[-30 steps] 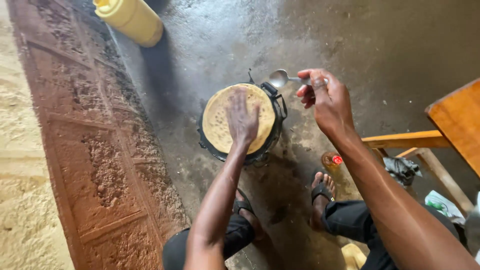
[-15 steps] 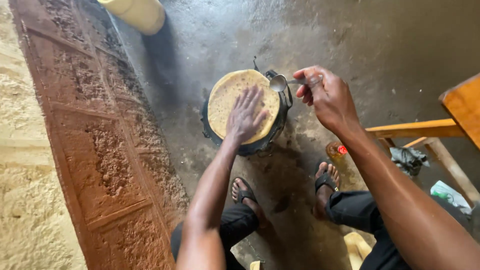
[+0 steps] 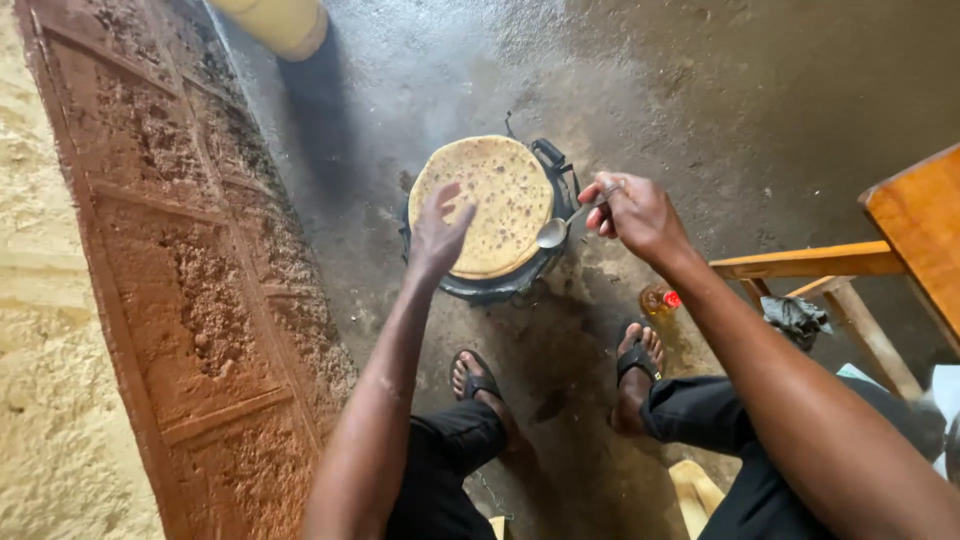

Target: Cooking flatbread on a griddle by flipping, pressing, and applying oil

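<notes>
A round browned flatbread [image 3: 492, 200] lies on a dark pan [image 3: 548, 160] set on a small stove on the floor. My left hand [image 3: 437, 232] hovers over the flatbread's near left edge with its fingers spread, holding nothing. My right hand [image 3: 634, 212] is shut on a metal spoon [image 3: 556, 231], whose bowl points down at the flatbread's right edge.
A yellow container [image 3: 278, 22] stands at the top left beside a brown mud wall [image 3: 170, 260]. A small bottle with a red cap [image 3: 662, 299] sits by my right foot. A wooden bench [image 3: 868, 255] stands at the right, with a dark rag [image 3: 795, 315] under it.
My left hand has lifted off the flatbread and drawn back to its left edge. My right hand has brought the spoon down toward the flatbread's right side.
</notes>
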